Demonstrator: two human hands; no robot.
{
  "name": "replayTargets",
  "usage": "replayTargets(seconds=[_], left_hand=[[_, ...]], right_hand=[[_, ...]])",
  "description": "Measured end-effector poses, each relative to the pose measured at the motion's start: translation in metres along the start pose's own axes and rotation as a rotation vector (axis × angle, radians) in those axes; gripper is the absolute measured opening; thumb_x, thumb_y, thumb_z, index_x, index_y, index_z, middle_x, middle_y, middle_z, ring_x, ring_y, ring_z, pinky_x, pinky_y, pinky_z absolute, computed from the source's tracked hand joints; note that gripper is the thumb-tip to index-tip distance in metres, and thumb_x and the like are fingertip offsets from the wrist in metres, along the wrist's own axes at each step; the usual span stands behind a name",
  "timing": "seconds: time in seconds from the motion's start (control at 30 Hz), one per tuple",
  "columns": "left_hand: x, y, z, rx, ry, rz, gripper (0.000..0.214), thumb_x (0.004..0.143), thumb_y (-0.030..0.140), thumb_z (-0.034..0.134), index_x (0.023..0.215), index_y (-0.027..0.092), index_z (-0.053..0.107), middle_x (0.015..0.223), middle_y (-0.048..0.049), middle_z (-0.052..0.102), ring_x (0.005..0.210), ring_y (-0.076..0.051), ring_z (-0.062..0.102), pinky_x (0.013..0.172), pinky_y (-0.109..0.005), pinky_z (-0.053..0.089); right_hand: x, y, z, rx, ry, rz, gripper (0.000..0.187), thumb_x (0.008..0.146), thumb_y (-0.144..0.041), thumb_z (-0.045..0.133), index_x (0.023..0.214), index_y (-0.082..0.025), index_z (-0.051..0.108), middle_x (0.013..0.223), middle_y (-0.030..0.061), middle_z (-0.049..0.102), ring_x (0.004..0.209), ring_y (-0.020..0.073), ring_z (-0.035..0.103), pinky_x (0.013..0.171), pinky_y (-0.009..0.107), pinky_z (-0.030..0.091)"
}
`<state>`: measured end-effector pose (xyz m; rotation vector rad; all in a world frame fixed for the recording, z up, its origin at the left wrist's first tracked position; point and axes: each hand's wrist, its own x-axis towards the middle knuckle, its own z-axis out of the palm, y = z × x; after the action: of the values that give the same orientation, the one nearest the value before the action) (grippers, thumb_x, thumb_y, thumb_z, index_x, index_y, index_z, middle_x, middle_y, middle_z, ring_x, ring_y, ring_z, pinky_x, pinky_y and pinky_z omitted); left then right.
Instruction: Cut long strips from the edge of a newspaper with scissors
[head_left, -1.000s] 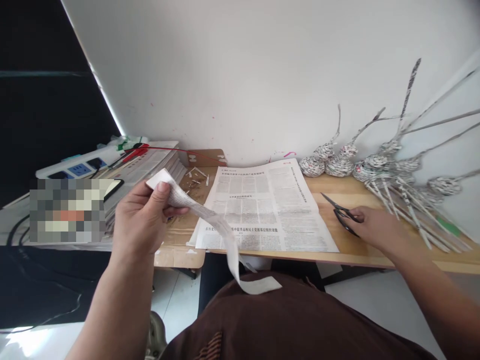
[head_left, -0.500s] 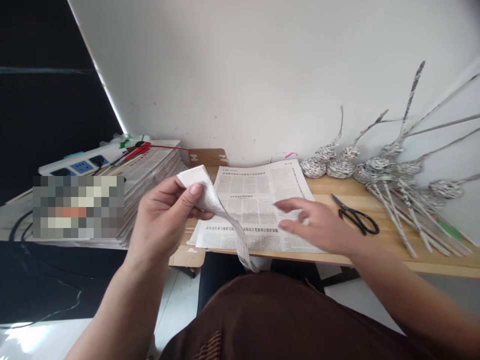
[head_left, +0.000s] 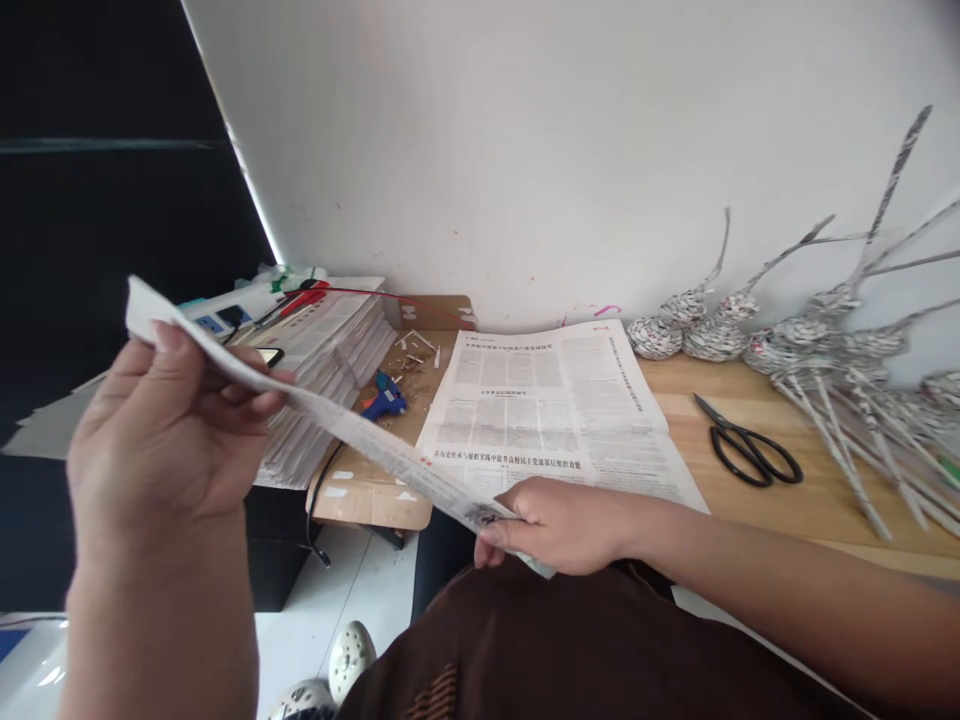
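A long folded newspaper strip [head_left: 375,437] stretches slantwise between my two hands, higher at the left. My left hand [head_left: 180,400] pinches its upper end between thumb and fingers, off to the left of the table. Near the table's front edge, just above my lap, my right hand [head_left: 551,525] grips the strip close to its lower end. Behind the strip, a newspaper sheet [head_left: 517,400] lies flat on the wooden table. Black-handled scissors [head_left: 750,440] rest to the right of that sheet, with nobody touching them.
Woven paper gourd shapes [head_left: 712,325] with long stems stand along the wall at the right, beside several rolled paper sticks [head_left: 847,450]. On the left are a stack of newspapers [head_left: 341,385], a power strip [head_left: 259,305] and a blue glue gun [head_left: 384,397].
My left hand has moved left and up with the strip's end. My right hand, empty before, has come down and taken hold of the strip, which is now drawn out straight.
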<state>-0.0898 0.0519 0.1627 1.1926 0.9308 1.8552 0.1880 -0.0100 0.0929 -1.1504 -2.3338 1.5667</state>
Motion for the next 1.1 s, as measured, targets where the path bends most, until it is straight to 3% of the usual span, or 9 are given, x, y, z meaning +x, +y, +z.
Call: replayTargets(seconds=[0.07, 0.2, 0.4, 0.5, 0.6, 0.73, 0.8, 0.9, 1.1], left_hand=[[0.000, 0.001, -0.018, -0.035, 0.026, 0.023, 0.014, 0.091, 0.027, 0.061, 0.081, 0.019, 0.066, 0.060, 0.0019, 0.066, 0.048, -0.012, 0.064, 0.034, -0.019, 0.047], [-0.013, 0.000, -0.033, -0.023, 0.086, 0.026, 0.013, 0.087, 0.026, 0.063, 0.077, 0.019, 0.065, 0.059, 0.0025, 0.067, 0.051, -0.014, 0.064, 0.038, -0.021, 0.046], [-0.044, -0.021, -0.039, 0.115, 0.008, -0.048, 0.006, 0.088, 0.031, 0.064, 0.085, 0.031, 0.069, 0.073, 0.0036, 0.069, 0.068, -0.019, 0.067, 0.061, -0.035, 0.059], [-0.050, -0.049, -0.054, 0.143, -0.076, -0.088, 0.008, 0.089, 0.030, 0.064, 0.084, 0.025, 0.068, 0.078, 0.0010, 0.070, 0.079, -0.019, 0.070, 0.075, -0.033, 0.060], [-0.050, -0.085, -0.068, 0.132, -0.128, -0.159, 0.010, 0.086, 0.032, 0.068, 0.087, 0.023, 0.066, 0.081, -0.0003, 0.072, 0.090, -0.022, 0.072, 0.087, -0.039, 0.059], [-0.051, -0.131, -0.072, 0.118, -0.211, -0.244, 0.016, 0.084, 0.035, 0.070, 0.089, 0.021, 0.065, 0.094, -0.0032, 0.074, 0.105, -0.025, 0.069, 0.101, -0.046, 0.051], [-0.052, -0.149, -0.069, 0.212, -0.234, -0.291, 0.024, 0.084, 0.038, 0.071, 0.096, 0.017, 0.067, 0.100, -0.0074, 0.075, 0.104, -0.026, 0.069, 0.103, -0.045, 0.049], [-0.052, -0.163, -0.064, 0.291, -0.291, -0.317, 0.033, 0.084, 0.042, 0.070, 0.103, 0.015, 0.067, 0.105, -0.0109, 0.075, 0.107, -0.027, 0.068, 0.104, -0.045, 0.048], [-0.052, -0.156, -0.066, 0.312, -0.477, -0.234, 0.028, 0.089, 0.046, 0.062, 0.093, 0.019, 0.065, 0.115, -0.0117, 0.072, 0.116, -0.030, 0.064, 0.108, -0.046, 0.043]], right_hand=[[0.004, -0.011, -0.014, -0.342, 0.005, 0.017, 0.031, 0.100, -0.031, 0.048, 0.104, -0.017, 0.075, 0.103, 0.0093, 0.076, 0.096, 0.0215, 0.070, 0.083, 0.031, 0.050], [0.040, -0.023, -0.064, -0.937, 0.291, 0.132, 0.025, 0.095, -0.022, 0.054, 0.090, -0.017, 0.078, 0.092, 0.0119, 0.077, 0.093, 0.0300, 0.069, 0.082, 0.040, 0.046], [0.124, -0.010, -0.129, -0.964, 0.474, 0.109, 0.027, 0.095, -0.013, 0.049, 0.104, -0.015, 0.074, 0.107, 0.0152, 0.074, 0.104, 0.0299, 0.066, 0.084, 0.038, 0.048], [0.160, 0.002, -0.140, -0.945, 0.496, 0.064, 0.022, 0.098, -0.025, 0.056, 0.114, -0.015, 0.068, 0.117, 0.0127, 0.068, 0.107, 0.0253, 0.064, 0.091, 0.041, 0.051], [0.191, 0.011, -0.147, -0.908, 0.512, 0.037, 0.036, 0.096, -0.036, 0.061, 0.126, -0.017, 0.059, 0.128, 0.0097, 0.061, 0.110, 0.0243, 0.062, 0.093, 0.048, 0.053], [0.217, 0.022, -0.155, -0.840, 0.502, 0.053, 0.060, 0.090, -0.011, 0.061, 0.147, -0.020, 0.043, 0.154, 0.0154, 0.041, 0.122, 0.0299, 0.059, 0.101, 0.043, 0.047], [0.221, 0.031, -0.155, -0.807, 0.477, 0.095, 0.077, 0.083, 0.000, 0.061, 0.153, -0.020, 0.035, 0.161, 0.0183, 0.028, 0.120, 0.0318, 0.062, 0.098, 0.039, 0.047], [0.212, 0.047, -0.143, -0.765, 0.465, 0.113, 0.077, 0.084, 0.000, 0.057, 0.154, -0.018, 0.033, 0.162, 0.0194, 0.024, 0.123, 0.0324, 0.060, 0.099, 0.038, 0.048], [0.143, 0.077, -0.107, -0.699, 0.524, 0.054, 0.054, 0.092, -0.022, 0.055, 0.145, -0.012, 0.047, 0.151, 0.0194, 0.046, 0.132, 0.0322, 0.052, 0.108, 0.043, 0.042]])
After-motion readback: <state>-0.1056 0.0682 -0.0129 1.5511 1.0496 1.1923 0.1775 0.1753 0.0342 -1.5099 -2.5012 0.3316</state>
